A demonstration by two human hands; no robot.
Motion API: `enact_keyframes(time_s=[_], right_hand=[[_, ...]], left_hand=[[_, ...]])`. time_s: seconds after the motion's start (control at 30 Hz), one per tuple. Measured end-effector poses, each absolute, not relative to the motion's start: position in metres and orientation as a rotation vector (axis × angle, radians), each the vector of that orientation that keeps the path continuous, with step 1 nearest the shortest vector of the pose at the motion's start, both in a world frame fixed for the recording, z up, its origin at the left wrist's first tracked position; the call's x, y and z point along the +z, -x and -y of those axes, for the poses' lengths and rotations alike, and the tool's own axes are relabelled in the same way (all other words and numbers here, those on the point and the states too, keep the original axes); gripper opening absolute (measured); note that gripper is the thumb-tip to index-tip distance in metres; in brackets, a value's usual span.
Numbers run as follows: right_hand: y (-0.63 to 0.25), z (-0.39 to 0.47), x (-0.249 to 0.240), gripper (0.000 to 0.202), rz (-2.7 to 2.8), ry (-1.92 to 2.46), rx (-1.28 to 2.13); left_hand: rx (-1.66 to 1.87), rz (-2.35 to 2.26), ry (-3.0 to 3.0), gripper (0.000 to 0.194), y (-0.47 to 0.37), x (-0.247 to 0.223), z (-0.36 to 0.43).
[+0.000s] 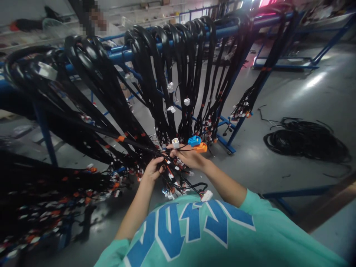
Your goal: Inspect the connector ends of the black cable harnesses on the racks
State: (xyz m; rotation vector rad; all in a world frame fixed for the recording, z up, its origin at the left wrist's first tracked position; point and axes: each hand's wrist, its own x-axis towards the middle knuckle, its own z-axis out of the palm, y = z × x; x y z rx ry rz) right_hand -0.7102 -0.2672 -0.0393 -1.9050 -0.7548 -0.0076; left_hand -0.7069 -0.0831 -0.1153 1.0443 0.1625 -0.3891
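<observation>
Both bare forearms raised forward, converging. Left hand (152,171) with fingers (159,161) curled shut. Right hand (189,157) just beside it, wrist bent inward, fingers pinched closed.

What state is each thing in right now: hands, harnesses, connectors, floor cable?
Left hand: fingers closed on the harness bundle.
Right hand: gripping harness wires.
Blue connector: loose beside the orange connector.
Wire harnesses: draped over the blue rack.
Cable coil: lying on the floor.
</observation>
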Motion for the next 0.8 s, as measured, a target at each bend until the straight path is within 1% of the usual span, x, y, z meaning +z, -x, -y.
enact_keyframes(time_s=[0.2,0.37,0.43,0.5,0.53,0.6,0.67,0.7,0.8], right_hand=[[0.711,0.269,-0.045,0.03,0.747,1.96,0.006],[0.712,0.273,-0.054,0.033,0.738,2.009,0.048],[0.713,0.273,-0.059,0.035,0.749,2.025,0.062],[0.714,0.271,-0.064,0.036,0.751,2.028,0.102],[0.714,0.27,-0.066,0.036,0.746,2.026,0.12],[0.714,0.267,-0.071,0.037,0.739,2.025,0.147],[0.714,0.263,-0.075,0.036,0.74,2.036,0.172],[0.713,0.262,-0.077,0.036,0.736,2.045,0.189],[0.713,0.255,-0.087,0.039,0.739,2.074,0.259]], left_hand=[[-0.337,-0.182,-1.1,0.042,0.715,-0.117,0.083],[-0.161,-0.352,-1.272,0.054,0.732,-0.133,0.07],[-0.075,-0.466,-1.45,0.052,0.746,-0.143,0.06],[-0.023,-0.593,-1.578,0.047,0.764,-0.15,0.052],[-0.072,-0.604,-1.603,0.044,0.775,-0.152,0.05],[-0.344,-0.47,-1.557,0.043,0.799,-0.152,0.051],[-0.687,-0.235,-1.444,0.048,0.818,-0.148,0.056],[-0.797,-0.141,-1.389,0.052,0.826,-0.146,0.059],[-0.871,-0.057,-1.338,0.063,0.839,-0.145,0.061]])
